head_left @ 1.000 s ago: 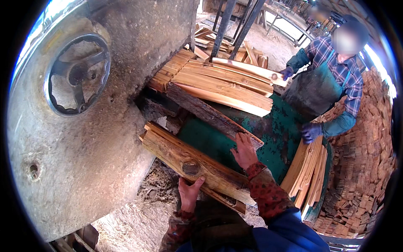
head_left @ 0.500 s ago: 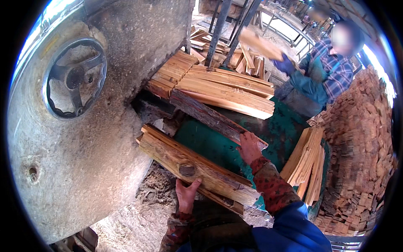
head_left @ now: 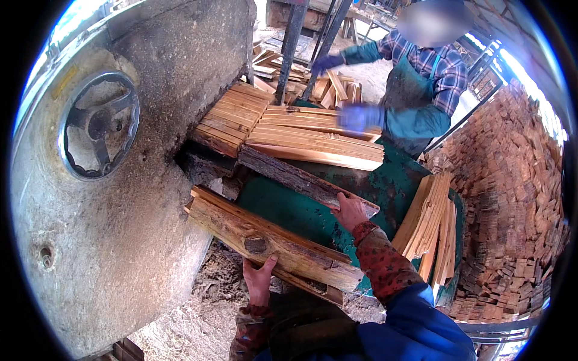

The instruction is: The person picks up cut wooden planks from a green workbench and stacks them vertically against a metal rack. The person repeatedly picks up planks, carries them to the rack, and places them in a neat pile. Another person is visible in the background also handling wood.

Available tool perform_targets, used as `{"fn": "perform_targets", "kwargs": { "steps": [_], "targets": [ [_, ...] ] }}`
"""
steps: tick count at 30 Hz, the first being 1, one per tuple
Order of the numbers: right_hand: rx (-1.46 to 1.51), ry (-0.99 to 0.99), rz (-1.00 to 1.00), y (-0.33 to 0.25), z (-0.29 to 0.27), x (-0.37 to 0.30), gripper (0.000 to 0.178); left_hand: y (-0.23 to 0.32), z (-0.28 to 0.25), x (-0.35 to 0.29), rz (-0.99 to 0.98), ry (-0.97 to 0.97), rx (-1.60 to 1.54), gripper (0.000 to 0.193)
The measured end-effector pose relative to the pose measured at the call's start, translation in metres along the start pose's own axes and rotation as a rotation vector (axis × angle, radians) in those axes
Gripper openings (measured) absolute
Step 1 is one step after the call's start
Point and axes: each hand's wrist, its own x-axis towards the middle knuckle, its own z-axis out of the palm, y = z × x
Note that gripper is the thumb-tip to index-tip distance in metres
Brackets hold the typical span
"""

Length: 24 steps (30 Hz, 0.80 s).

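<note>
Your left hand (head_left: 258, 283) is partly closed on the near side of the log (head_left: 241, 231), thumb up against its face below the knot; the fingers run beneath and are mostly hidden. Your right hand (head_left: 350, 212) is at the right end of the slab (head_left: 295, 177), touching it with bent fingers; whether they pinch it or merely press, you cannot tell from here.

The log lies slantwise in front of you, along the near side of the green table (head_left: 289, 207), with the slab beyond it, roughly parallel and apart. The step in hand looks like steadying the log while guiding the slab. Shifting the slab would call for a surer hold on its end, fingers clear of the neighbouring wood.

The table's paint is worn. Cut boards (head_left: 319, 135) lie along its far side and a fanned bundle (head_left: 426, 222) at its right. To your left stands a stained panel (head_left: 162, 186) with a handwheel (head_left: 99, 124). A co-worker (head_left: 415, 78) reaches over the boards, gloves blurred. Stacked blocks (head_left: 500, 222) rise at right; sawdust (head_left: 174, 328) covers the floor below.
</note>
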Motion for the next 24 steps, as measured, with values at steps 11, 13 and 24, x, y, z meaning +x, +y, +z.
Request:
{"fn": "perform_targets", "kwargs": {
  "steps": [11,13,24],
  "targets": [
    [-0.314,-0.274,-0.235,0.003,0.001,-0.009,0.034,-0.001,0.002,-0.002,0.008,0.014,-0.017,0.065],
    [-0.164,-0.282,-0.230,-0.006,-0.004,-0.018,0.036,-0.001,0.000,-0.002,0.026,0.035,0.007,0.064],
    [-0.103,-0.014,-0.374,-0.011,0.022,-0.026,0.064,-0.011,-0.002,-0.001,0.029,0.068,0.037,0.063]
  ]
}}
